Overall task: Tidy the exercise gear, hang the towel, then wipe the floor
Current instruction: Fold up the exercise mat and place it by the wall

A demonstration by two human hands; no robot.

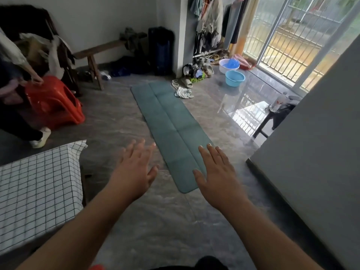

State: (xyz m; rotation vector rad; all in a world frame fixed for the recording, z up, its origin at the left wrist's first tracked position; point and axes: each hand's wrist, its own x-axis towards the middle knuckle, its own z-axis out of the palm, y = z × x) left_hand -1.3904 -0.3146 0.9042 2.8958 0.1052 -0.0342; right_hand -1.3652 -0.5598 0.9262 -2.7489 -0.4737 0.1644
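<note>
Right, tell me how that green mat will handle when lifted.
The mat looks padded and creased into panels, so it will probably fold along those lines rather than stay stiff. It seems thin, so likely light. Being long, its far end may drag.

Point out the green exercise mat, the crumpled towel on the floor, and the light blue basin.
green exercise mat (171, 121): head view, middle of its upper surface.
crumpled towel (184, 93): head view, centre of the heap.
light blue basin (235, 78): head view, front wall.
</note>
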